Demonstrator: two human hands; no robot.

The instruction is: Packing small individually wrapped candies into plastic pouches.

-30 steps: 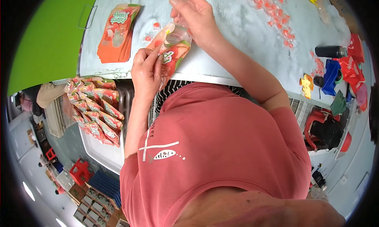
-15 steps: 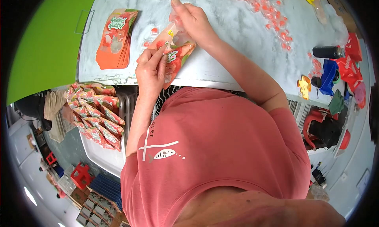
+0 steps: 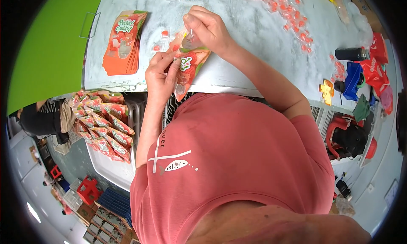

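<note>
Near the table's front edge my left hand [image 3: 161,76] pinches a red and orange printed pouch [image 3: 190,72] by its left side. The pouch is tilted, with its top end away from me and its lower end over the table edge. My right hand [image 3: 207,30] is closed just above that top end. Clear plastic film [image 3: 192,40] shows below its fingers; whether it belongs to the pouch or is a separate wrapper I cannot tell. Small clear-wrapped red candies [image 3: 165,33] lie left of the pouch. A stack of flat matching pouches [image 3: 123,44] sits farther left.
Many wrapped red candies [image 3: 292,19] spread over the far right of the white table [image 3: 254,44]. A white tray [image 3: 110,170] of plump pouches [image 3: 106,125] stands below left. A dark bottle [image 3: 352,54] and a blue tape dispenser [image 3: 352,80] are at the right. A green panel [image 3: 51,44] borders the left.
My right hand has closed more and moved slightly down and right over the pouch's top. The pouch has shifted slightly toward me. At the left, a dark-clothed person has come further into view.
</note>
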